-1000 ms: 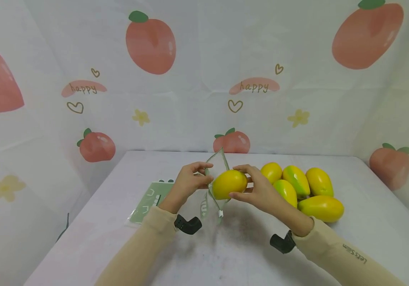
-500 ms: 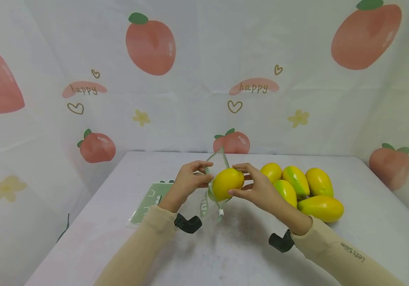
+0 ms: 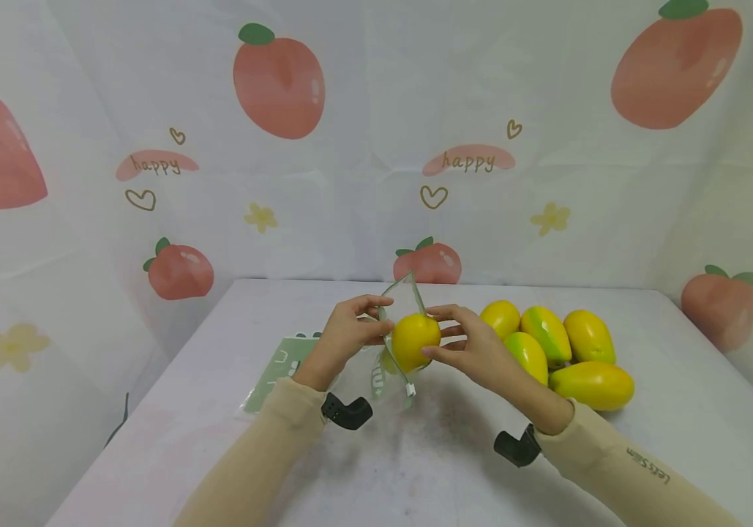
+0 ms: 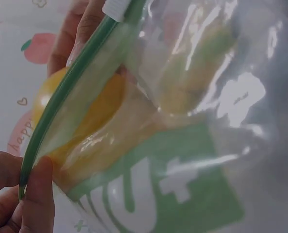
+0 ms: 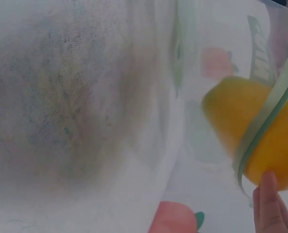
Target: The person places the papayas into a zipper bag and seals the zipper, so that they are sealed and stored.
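A clear zip bag (image 3: 379, 375) with green edging and a white slider is held up over the table, its mouth facing right. My left hand (image 3: 350, 329) pinches the rim of the mouth between thumb and fingers, seen closely in the left wrist view. A yellow mango (image 3: 413, 341) sits partly inside the bag, its far end behind the clear plastic (image 4: 148, 194). My right hand (image 3: 475, 345) holds the mango's outer end with thumb and fingertips. In the right wrist view the green rim crosses the mango (image 5: 275, 150), and fingers (image 5: 269, 204) touch its end.
Several yellow and yellow-green mangoes (image 3: 590, 384) lie grouped on the table (image 3: 442, 476), right of my right hand. Flat green-printed bags (image 3: 271, 373) lie behind my left forearm. A fruit-patterned cloth (image 3: 363, 110) hangs behind the table.
My right hand has pushed the mango leftward, deeper into the bag. My left hand keeps its pinch on the rim and has hardly moved.
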`<state>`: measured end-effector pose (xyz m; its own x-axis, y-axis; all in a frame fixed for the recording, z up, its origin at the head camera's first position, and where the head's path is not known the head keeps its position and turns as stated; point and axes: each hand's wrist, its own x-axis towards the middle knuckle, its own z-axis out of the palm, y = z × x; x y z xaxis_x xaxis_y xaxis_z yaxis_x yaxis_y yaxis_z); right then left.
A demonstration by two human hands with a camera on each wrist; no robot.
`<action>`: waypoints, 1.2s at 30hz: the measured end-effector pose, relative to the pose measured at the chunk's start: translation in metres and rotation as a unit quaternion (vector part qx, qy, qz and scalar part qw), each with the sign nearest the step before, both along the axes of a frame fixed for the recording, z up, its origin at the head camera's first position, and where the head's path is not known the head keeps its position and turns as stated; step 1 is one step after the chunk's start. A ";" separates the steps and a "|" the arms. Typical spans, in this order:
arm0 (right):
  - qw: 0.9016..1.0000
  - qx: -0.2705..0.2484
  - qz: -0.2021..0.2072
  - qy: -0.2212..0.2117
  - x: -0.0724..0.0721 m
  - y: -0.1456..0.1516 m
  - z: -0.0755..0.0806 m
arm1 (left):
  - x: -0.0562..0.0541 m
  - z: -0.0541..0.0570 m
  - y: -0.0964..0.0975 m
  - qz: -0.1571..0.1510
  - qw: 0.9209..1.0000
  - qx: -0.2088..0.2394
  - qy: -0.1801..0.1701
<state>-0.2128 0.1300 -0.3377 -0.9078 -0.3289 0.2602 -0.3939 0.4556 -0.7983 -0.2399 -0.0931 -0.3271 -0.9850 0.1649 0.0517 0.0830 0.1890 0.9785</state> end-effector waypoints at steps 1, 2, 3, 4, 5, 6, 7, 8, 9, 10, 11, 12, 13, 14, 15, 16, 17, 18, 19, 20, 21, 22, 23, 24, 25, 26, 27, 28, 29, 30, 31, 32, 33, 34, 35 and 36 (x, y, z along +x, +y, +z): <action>1.000 -0.001 0.001 -0.002 0.000 0.000 0.000 | 0.000 0.000 0.000 -0.001 1.000 0.000 0.001; 1.000 -0.001 0.001 -0.004 0.000 0.000 0.000 | 0.000 0.000 0.000 -0.001 1.000 0.000 0.002; 1.000 -0.001 0.002 -0.004 -0.001 -0.001 0.000 | 0.000 0.000 0.000 -0.002 1.000 0.000 0.004; 1.000 0.000 0.002 -0.006 -0.001 -0.001 0.000 | 0.000 0.000 -0.001 -0.003 1.000 0.000 0.004; 1.000 0.002 0.001 -0.009 -0.001 -0.001 0.000 | 0.000 0.000 -0.001 -0.004 1.000 0.001 0.003; 1.000 0.004 0.000 -0.010 -0.001 -0.001 0.000 | 0.000 0.001 -0.001 -0.006 1.000 0.000 0.003; 1.000 0.005 0.000 -0.012 -0.001 -0.001 0.000 | 0.000 0.000 -0.002 -0.008 1.000 0.000 0.004; 1.000 0.007 0.001 -0.013 -0.001 -0.001 0.000 | 0.000 0.000 -0.002 -0.010 1.000 -0.001 0.004; 1.000 0.007 0.000 -0.014 -0.001 -0.001 0.000 | 0.000 0.001 -0.003 -0.011 1.000 0.000 0.003; 1.000 0.006 0.001 -0.015 0.000 -0.001 -0.001 | -0.001 0.001 -0.003 -0.011 1.000 0.001 0.003; 1.000 0.006 0.001 -0.015 0.000 -0.001 -0.001 | -0.001 0.001 -0.004 -0.012 1.000 0.001 0.004; 1.000 0.005 0.002 -0.014 0.000 0.000 -0.001 | -0.001 0.001 -0.004 -0.012 1.000 0.002 0.004; 1.000 0.004 0.003 -0.014 0.000 0.000 -0.001 | -0.001 0.002 -0.004 -0.011 1.000 0.002 0.005; 1.000 0.003 0.004 -0.012 0.000 0.000 -0.002 | -0.001 0.002 -0.004 -0.011 1.000 0.003 0.005; 1.000 0.002 0.004 -0.011 0.000 0.000 -0.002 | -0.001 0.002 -0.004 -0.011 1.000 0.003 0.005; 1.000 0.002 0.005 -0.009 -0.001 0.001 -0.002 | -0.001 0.002 -0.004 -0.009 1.000 0.002 0.005; 1.000 0.002 0.006 -0.008 -0.001 0.001 -0.002 | -0.001 0.002 -0.005 -0.008 1.000 0.002 0.004; 1.000 0.000 0.007 -0.007 -0.001 0.001 -0.002 | -0.001 0.002 -0.005 -0.007 1.000 0.002 0.003; 1.000 -0.001 0.009 -0.007 -0.001 0.001 -0.003 | -0.001 0.002 -0.005 -0.006 1.000 0.002 0.003; 1.000 -0.001 0.009 -0.007 -0.001 0.001 -0.003 | -0.001 0.002 -0.005 -0.006 1.000 0.002 0.003; 1.000 -0.002 0.009 -0.010 -0.002 0.002 -0.003 | -0.001 0.003 -0.005 -0.005 1.000 0.002 0.002; 1.000 -0.002 0.009 -0.012 -0.002 0.002 -0.003 | -0.001 0.003 -0.005 -0.004 1.000 0.002 0.001; 1.000 -0.002 0.007 -0.016 -0.002 0.002 -0.002 | 0.000 0.003 -0.005 -0.004 1.000 0.002 0.000; 1.000 -0.001 0.006 -0.020 -0.002 0.003 -0.002 | 0.000 0.004 -0.005 -0.004 1.000 0.001 -0.001; 1.000 0.001 0.003 -0.024 -0.002 0.003 -0.002 | 0.000 0.004 -0.005 -0.005 1.000 0.001 -0.001; 1.000 0.002 0.001 -0.028 -0.001 0.004 -0.001 | 0.000 0.004 -0.005 -0.005 1.000 0.000 -0.001; 1.000 0.002 0.000 -0.031 -0.001 0.005 -0.001 | 0.000 0.004 -0.005 -0.006 1.000 0.001 -0.001; 0.999 0.003 -0.001 -0.032 -0.001 0.006 0.000 | 0.000 0.003 -0.006 -0.006 1.000 0.001 0.000; 1.000 0.003 -0.001 -0.031 -0.001 0.007 0.001 | 0.000 0.003 -0.006 -0.007 1.000 0.001 0.001; 1.000 0.002 0.000 -0.028 -0.001 0.008 0.002 | -0.001 0.003 -0.006 -0.008 1.000 0.002 0.001; 1.000 -0.001 0.001 -0.025 -0.001 0.010 0.003 | -0.001 0.002 -0.006 -0.009 1.000 0.003 0.001; 1.000 -0.003 0.002 -0.022 0.000 0.012 0.005 | -0.001 0.002 -0.006 -0.009 1.000 0.004 0.001; 1.000 -0.004 0.002 -0.017 0.000 0.014 0.006 | -0.001 0.002 -0.006 -0.010 1.000 0.005 0.000; 1.000 -0.003 0.001 -0.013 0.000 0.016 0.009 | -0.001 0.002 -0.006 -0.009 1.000 0.005 0.000; 1.000 -0.004 0.001 -0.011 0.000 0.019 0.011 | -0.001 0.002 -0.006 -0.009 1.000 0.004 -0.001; 1.000 -0.005 -0.001 -0.010 0.000 0.022 0.014 | -0.001 0.001 -0.006 -0.008 1.000 0.004 -0.002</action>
